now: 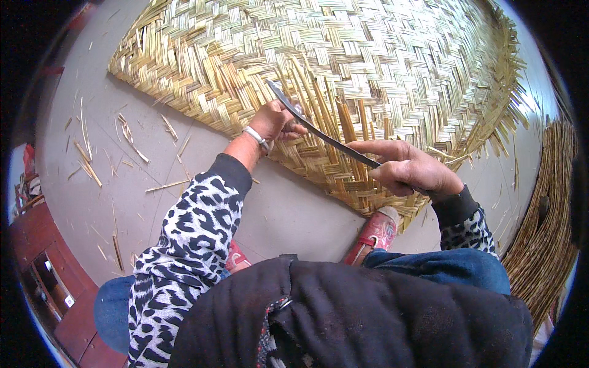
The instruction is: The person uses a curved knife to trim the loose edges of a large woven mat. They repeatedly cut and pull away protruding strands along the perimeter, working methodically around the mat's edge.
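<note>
A large woven mat [392, 67] of pale split stalks lies on the floor before me, its near edge a folded, yellower border. My right hand [417, 167] is closed round the near end of a long, curved, dark blade [328, 140], index finger stretched along it. The blade runs up and left over the mat's border, its far end above my left hand [279, 121]. That hand is closed at the mat's edge, fingers bent down at the strips; the blade partly hides what they pinch. Several loose strip ends [322, 101] stick up from the weave between my hands.
Cut scraps of stalk [132, 138] are scattered on the grey floor at left. A bundle of long brown stalks [543, 227] lies at the far right. Reddish-brown wooden furniture [52, 270] stands at lower left. My red shoe [375, 234] is by the mat's near edge.
</note>
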Action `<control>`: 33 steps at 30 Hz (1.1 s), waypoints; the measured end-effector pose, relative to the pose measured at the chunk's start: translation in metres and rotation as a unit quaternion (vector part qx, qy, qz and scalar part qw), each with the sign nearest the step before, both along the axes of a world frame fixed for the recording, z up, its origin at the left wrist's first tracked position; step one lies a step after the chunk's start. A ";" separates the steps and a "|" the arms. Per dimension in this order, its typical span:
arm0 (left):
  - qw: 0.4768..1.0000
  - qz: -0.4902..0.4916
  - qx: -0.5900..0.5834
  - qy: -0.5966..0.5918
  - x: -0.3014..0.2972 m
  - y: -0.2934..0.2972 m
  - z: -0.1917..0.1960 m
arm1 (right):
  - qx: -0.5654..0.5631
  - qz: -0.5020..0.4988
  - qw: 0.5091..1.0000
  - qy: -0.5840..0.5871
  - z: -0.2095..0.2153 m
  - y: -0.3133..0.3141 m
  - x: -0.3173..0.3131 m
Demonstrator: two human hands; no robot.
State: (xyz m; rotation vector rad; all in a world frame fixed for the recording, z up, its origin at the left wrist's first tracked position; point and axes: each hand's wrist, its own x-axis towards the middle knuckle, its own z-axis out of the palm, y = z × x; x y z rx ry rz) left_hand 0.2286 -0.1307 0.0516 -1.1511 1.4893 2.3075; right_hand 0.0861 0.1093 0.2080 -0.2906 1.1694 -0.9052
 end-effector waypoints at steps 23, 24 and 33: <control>0.994 -0.047 -0.102 0.000 0.006 0.007 -0.018 | 0.027 0.079 0.996 0.011 0.000 -0.004 0.014; 0.990 -0.045 -0.133 -0.025 0.007 0.007 -0.021 | 0.032 0.068 0.997 0.014 -0.003 -0.003 0.014; 1.000 0.003 -0.022 0.010 0.026 0.003 -0.023 | 0.085 0.032 0.992 0.087 -0.027 0.002 0.007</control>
